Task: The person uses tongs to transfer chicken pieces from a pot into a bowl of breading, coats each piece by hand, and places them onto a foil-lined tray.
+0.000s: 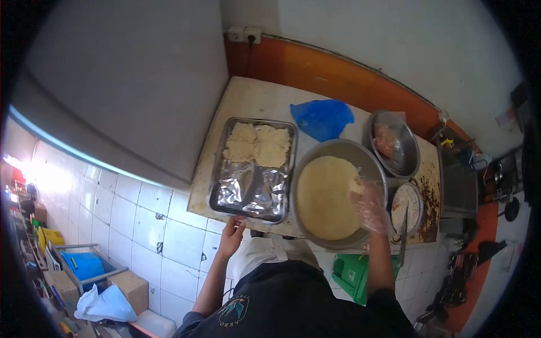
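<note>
My left hand (231, 236) is bare and has its fingers closed on the near rim of a rectangular metal tray (216, 172). Flat crumb-coated pieces (257, 145) lie side by side in the tray's far half, and shiny foil or film (248, 188) lines the near half. My right hand (371, 208), in a clear plastic glove, is inside a large grey bowl (337, 244) at its right side. Pale yellow crumbs (328, 197) fill much of that bowl. The glove and blur hide what the right fingers do. Beside this hand stands a smaller bowl with a whitish mixture (407, 204).
A blue plastic bag (323, 119) lies behind the large bowl. At the back right, another metal bowl (411, 147) holds a clear bag of pinkish food (386, 141). A long handle (403, 242) sticks out over the table's front edge. A green bin (350, 276) stands below.
</note>
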Demonstrator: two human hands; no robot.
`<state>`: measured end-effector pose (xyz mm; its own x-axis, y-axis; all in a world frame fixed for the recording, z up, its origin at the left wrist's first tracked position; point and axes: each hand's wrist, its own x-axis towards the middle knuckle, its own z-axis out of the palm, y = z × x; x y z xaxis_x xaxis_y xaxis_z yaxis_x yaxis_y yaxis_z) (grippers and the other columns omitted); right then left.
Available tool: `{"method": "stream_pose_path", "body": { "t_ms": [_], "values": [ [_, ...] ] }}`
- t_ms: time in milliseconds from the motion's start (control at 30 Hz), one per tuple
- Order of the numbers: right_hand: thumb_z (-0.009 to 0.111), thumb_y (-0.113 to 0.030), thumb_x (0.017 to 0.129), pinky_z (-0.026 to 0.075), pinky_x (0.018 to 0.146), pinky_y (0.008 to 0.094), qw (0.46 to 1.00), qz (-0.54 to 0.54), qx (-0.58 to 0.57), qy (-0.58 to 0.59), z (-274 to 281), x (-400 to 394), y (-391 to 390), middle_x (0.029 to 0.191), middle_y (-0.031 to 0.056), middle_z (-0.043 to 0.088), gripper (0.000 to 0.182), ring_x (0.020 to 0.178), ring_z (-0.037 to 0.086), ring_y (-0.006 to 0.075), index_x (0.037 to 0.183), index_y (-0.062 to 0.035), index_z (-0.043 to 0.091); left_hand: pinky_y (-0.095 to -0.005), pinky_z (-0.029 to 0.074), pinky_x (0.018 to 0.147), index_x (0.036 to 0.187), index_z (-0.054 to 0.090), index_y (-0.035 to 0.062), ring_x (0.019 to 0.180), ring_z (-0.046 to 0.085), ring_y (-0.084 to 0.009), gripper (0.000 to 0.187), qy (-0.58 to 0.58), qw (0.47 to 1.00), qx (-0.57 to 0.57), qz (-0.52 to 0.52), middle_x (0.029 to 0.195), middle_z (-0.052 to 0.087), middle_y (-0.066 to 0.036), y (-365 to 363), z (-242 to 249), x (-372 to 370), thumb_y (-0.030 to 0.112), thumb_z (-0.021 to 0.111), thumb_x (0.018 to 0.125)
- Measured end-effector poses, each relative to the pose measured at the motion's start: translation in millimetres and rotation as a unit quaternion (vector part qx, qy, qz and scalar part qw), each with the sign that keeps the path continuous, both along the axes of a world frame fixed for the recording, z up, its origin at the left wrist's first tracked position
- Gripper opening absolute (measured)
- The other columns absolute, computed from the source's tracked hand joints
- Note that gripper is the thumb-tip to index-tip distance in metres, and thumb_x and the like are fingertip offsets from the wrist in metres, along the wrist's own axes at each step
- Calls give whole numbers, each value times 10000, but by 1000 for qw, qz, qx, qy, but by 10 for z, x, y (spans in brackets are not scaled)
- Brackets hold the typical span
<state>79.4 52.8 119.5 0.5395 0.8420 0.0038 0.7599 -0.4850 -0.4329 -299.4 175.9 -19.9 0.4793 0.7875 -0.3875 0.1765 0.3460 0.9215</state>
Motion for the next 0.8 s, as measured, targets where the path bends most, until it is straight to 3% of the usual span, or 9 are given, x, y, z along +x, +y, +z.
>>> {"method": "stream_pose_path", "body": {
  "t_ms": [33,133,200,233,333,400,600,700,800],
  "values": [
    [633,-137,831,411,960,387,983,-67,-83,151,385,-187,289,1207,183,572,418,1114,544,313,1211,11,542,-223,388,542,1127,529,51,615,448,-57,231,19,999,-5,31,825,514,7,34,-59,-113,211,530,961],
    [664,-157,817,424,939,367,995,51,60,63,231,-407,598,1163,157,588,448,1074,559,286,1212,9,534,-219,405,564,1085,534,50,627,478,-68,216,39,995,-2,90,832,522,-5,130,-419,-349,201,574,937],
    [690,-164,804,427,931,365,939,79,159,294,-493,-367,926,1120,157,594,476,1045,563,277,1215,12,526,-229,441,542,1111,474,43,658,536,-97,331,99,977,103,161,859,535,-43,159,-731,-424,256,623,906],
    [692,-192,797,449,887,365,914,93,180,351,-356,-665,1151,1082,141,604,480,990,579,260,1201,12,533,-229,441,542,1111,474,43,658,536,-97,331,97,976,102,168,859,535,-43,173,-670,-430,256,623,906],
    [695,-202,779,466,853,366,828,139,177,514,-823,-1192,1913,1040,133,616,484,934,589,244,1181,20,540,-252,478,502,1174,361,37,676,584,-142,509,94,971,-38,214,887,541,-85,276,-430,-296,305,667,869],
    [726,-189,722,468,851,366,946,107,86,293,-1179,-1413,2331,1047,143,616,500,942,589,250,1148,6,553,-269,486,452,1224,253,38,648,591,-164,644,46,967,-87,235,890,534,-104,342,-513,-230,342,681,852],
    [742,-194,656,464,863,395,970,72,124,198,-2451,-1851,2714,1035,162,628,493,981,604,300,1082,-20,567,-304,542,529,1222,215,13,675,640,-229,492,-36,950,-62,302,882,593,-177,445,-858,-31,98,588,912],
    [681,-204,711,456,885,432,979,70,92,167,-2011,-1943,2538,1056,214,611,467,1012,578,388,1118,-15,554,-310,557,554,1226,194,7,678,655,-250,511,-27,947,-49,316,857,604,-173,394,-888,-24,94,587,912],
    [630,-238,772,433,919,469,982,57,82,162,-1856,-1940,2430,1122,240,581,461,1074,543,419,1161,-7,541,-339,602,635,1217,167,25,890,646,-281,465,-71,950,-48,301,1110,542,-245,390,-843,17,33,528,925]
  ]
}}
